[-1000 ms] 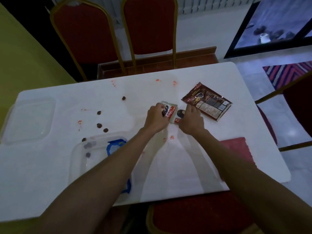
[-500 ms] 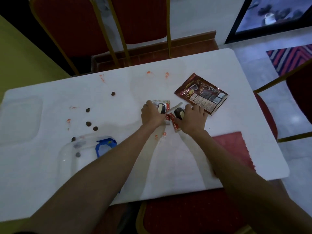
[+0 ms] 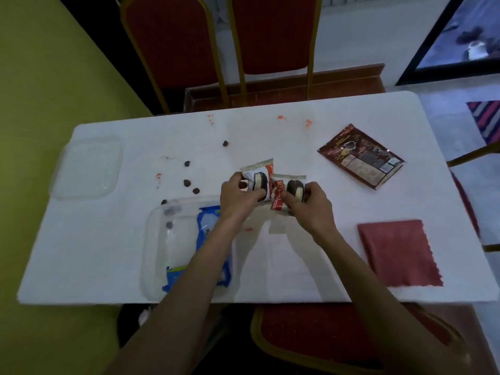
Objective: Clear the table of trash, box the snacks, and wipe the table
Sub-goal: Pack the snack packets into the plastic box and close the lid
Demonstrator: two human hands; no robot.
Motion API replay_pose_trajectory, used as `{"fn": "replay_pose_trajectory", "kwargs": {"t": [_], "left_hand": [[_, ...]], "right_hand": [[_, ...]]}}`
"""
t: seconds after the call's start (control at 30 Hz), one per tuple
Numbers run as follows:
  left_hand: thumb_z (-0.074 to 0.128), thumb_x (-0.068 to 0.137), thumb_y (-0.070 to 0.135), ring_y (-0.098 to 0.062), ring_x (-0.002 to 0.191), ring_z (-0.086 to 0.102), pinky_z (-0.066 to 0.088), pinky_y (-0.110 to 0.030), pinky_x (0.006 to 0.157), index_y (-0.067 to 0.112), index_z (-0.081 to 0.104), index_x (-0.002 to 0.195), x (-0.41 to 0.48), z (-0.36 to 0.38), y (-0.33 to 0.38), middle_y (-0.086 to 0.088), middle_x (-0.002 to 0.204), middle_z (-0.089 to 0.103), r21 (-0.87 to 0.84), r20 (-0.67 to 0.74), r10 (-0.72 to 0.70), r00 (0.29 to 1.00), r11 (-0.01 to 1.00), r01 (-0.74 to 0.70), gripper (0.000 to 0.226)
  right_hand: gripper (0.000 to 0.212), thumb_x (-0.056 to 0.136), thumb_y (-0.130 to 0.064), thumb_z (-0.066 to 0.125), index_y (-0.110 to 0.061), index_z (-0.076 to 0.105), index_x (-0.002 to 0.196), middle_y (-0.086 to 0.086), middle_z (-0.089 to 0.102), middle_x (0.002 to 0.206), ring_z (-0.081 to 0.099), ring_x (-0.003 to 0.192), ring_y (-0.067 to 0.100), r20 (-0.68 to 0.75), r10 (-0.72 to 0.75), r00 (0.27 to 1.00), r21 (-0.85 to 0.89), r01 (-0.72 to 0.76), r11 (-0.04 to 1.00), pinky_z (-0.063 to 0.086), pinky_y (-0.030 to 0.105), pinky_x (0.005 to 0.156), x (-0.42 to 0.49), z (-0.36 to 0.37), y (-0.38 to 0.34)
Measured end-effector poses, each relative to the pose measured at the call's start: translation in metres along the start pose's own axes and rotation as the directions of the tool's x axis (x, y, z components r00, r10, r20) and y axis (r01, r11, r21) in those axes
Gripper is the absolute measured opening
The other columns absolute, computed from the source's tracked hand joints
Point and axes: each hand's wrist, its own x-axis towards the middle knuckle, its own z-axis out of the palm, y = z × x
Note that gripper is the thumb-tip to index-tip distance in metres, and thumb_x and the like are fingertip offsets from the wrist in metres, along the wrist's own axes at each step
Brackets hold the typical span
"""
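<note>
My left hand (image 3: 238,197) grips a white and red cookie packet (image 3: 259,177), lifted a little off the white table (image 3: 270,136). My right hand (image 3: 308,205) grips a second red cookie packet (image 3: 286,189) right beside the first. A clear plastic box (image 3: 167,247) stands at the front left with a blue snack packet (image 3: 209,220) inside, partly hidden by my left forearm. A dark brown snack pouch (image 3: 361,155) lies at the back right. A red cloth (image 3: 397,251) lies at the front right.
The box's clear lid (image 3: 88,166) lies at the far left. Several small brown crumbs (image 3: 187,182) and orange smears (image 3: 281,117) dot the table. Two red chairs (image 3: 270,33) stand behind the table, another red seat (image 3: 338,336) is under my arms.
Both hands have lifted the two cookie packets off the table and turned them upright, side by side. My head has shifted, so the box and cloth show more fully.
</note>
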Motion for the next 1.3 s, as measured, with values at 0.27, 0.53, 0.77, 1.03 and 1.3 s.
{"fn": "replay_pose_trajectory", "kwargs": {"t": [0.27,0.53,0.77,1.03,1.3], "left_hand": [[0.077,0.076,0.012,-0.01,0.09,0.07,0.057,-0.025,0.075,0.022,0.068,0.113,-0.039,-0.126,-0.062,0.005,0.102,0.074,-0.061,-0.137,-0.134,0.981,0.99,0.126,0.04],[0.069,0.084,0.02,-0.026,0.095,0.065,0.049,-0.03,0.073,0.016,0.061,0.115,-0.05,-0.179,-0.113,-0.008,0.108,0.069,0.487,-0.229,-0.079,0.97,0.854,0.184,0.033],[0.062,0.092,0.022,-0.03,0.097,0.064,0.049,-0.035,0.074,0.01,0.046,0.124,-0.049,-0.174,-0.137,-0.014,0.112,0.064,0.644,-0.087,-0.061,0.994,0.758,0.103,0.038],[0.065,0.091,0.016,-0.026,0.108,0.061,0.047,-0.031,0.079,0.005,0.036,0.135,-0.046,-0.167,-0.155,-0.014,0.124,0.059,0.667,0.024,-0.044,0.999,0.745,0.017,0.055],[0.069,0.085,0.014,-0.023,0.12,0.043,0.048,-0.028,0.083,0.007,0.038,0.14,-0.051,-0.165,-0.163,-0.011,0.137,0.04,0.707,0.039,0.139,0.99,0.696,-0.126,0.063]], "right_hand": [[0.031,0.084,-0.044,0.075,-0.017,0.064,0.093,-0.003,0.071,0.084,0.068,0.075,0.011,0.195,-0.074,0.978,-0.001,0.076,0.997,0.058,0.03,0.067,-0.063,0.091,-0.044],[0.017,0.091,-0.034,0.069,-0.02,0.06,0.094,-0.004,0.068,0.088,0.063,0.072,0.005,0.32,-0.107,0.941,-0.199,0.178,0.964,0.049,0.017,0.059,-0.083,0.158,-0.057],[0.016,0.096,-0.03,0.062,-0.015,0.055,0.095,-0.005,0.06,0.079,0.057,0.067,0.005,0.258,-0.136,0.957,-0.289,0.21,0.934,0.041,0.016,0.052,-0.075,0.19,-0.066],[0.01,0.099,-0.023,0.057,-0.013,0.055,0.1,0.0,0.065,0.087,0.057,0.069,0.006,0.306,-0.185,0.934,-0.342,0.289,0.894,0.045,0.016,0.056,-0.068,0.228,-0.062],[0.029,0.101,-0.029,0.052,-0.009,0.042,0.12,0.004,0.062,0.083,0.067,0.076,0.021,0.216,-0.165,0.962,-0.478,0.252,0.842,0.061,0.042,0.069,-0.07,0.252,-0.062]]}}
